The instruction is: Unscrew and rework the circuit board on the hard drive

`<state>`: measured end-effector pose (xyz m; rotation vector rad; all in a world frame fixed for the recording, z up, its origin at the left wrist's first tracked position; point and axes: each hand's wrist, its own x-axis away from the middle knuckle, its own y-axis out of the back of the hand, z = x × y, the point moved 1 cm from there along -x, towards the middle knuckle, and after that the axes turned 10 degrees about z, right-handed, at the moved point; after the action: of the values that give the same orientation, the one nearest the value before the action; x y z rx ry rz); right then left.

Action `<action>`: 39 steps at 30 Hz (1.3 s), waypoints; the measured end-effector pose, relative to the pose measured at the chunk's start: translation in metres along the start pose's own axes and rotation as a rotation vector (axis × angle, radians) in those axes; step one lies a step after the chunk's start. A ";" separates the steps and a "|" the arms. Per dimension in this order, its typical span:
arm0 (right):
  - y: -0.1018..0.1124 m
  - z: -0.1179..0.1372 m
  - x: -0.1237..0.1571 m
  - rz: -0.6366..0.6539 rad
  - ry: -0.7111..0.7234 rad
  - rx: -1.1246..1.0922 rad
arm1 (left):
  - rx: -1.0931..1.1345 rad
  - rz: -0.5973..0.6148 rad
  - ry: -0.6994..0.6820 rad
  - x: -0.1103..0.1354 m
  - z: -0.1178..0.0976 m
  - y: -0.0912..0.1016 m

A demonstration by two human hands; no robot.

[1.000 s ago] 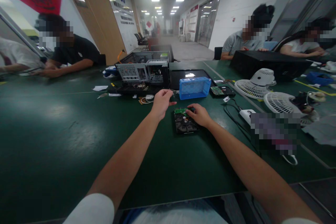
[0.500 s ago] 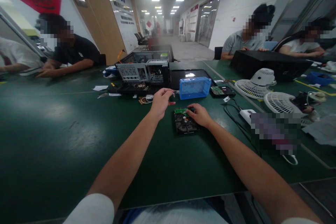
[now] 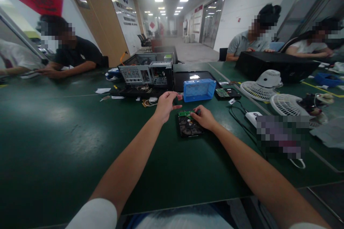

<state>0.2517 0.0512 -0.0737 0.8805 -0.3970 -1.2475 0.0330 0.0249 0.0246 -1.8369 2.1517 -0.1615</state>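
the drive [image 3: 188, 128] lies flat on the worktop [image 3: 80, 157], its green board [image 3: 184, 113] at the far end. your right hand [image 3: 205, 117] touches the drive's far right corner, thumb at the board; whether its fingers grip cannot be told. your left hand [image 3: 164, 106] is near the far left corner, thumb and fingers parted; whether they hold a small part cannot be told. beyond the drive, the blue bin [image 3: 199, 92] stands between the pc case [image 3: 135, 75] and a second drive [image 3: 228, 94]

Office-type wkshop: wall sign [image 3: 125, 11], glass drs [image 3: 212, 21], opened PC [image 3: 134, 75], fan pts [image 3: 254, 91].
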 end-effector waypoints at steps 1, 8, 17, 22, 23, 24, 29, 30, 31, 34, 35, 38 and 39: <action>0.000 0.000 0.000 0.002 0.010 0.003 | 0.002 -0.004 -0.003 0.000 0.001 0.001; 0.001 0.002 -0.001 -0.002 0.066 0.034 | -0.115 -0.041 -0.013 -0.003 0.002 0.005; 0.002 0.003 -0.001 0.003 0.073 0.029 | -0.084 0.030 0.002 -0.001 0.002 0.001; 0.002 0.003 -0.001 0.013 0.070 0.049 | -0.012 -0.015 0.057 -0.005 0.006 0.005; 0.002 0.003 -0.002 0.012 0.072 0.051 | 0.000 -0.022 0.061 -0.006 0.007 0.005; 0.002 0.002 -0.002 0.011 0.072 0.051 | 0.009 -0.030 0.060 -0.007 0.007 0.006; 0.001 0.001 -0.002 0.009 0.072 0.040 | 0.031 -0.005 0.044 -0.005 0.007 0.004; 0.001 0.001 -0.001 0.006 0.070 0.040 | 0.026 0.006 0.038 -0.004 0.006 0.003; 0.001 0.001 -0.001 0.004 0.067 0.041 | 0.019 0.006 0.032 -0.004 0.006 0.002; 0.002 0.003 0.000 0.007 0.068 0.039 | -0.014 -0.071 0.020 -0.003 0.004 0.003; 0.002 0.003 0.000 0.009 0.068 0.040 | -0.027 -0.100 0.019 -0.004 0.003 0.004; 0.003 0.004 0.000 0.011 0.066 0.043 | -0.044 -0.124 0.023 -0.005 0.001 0.008; 0.003 0.004 0.000 0.010 0.065 0.044 | -0.038 -0.118 0.024 -0.005 0.001 0.009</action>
<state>0.2512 0.0498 -0.0694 0.9528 -0.3778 -1.2013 0.0257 0.0318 0.0221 -1.9942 2.0764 -0.1702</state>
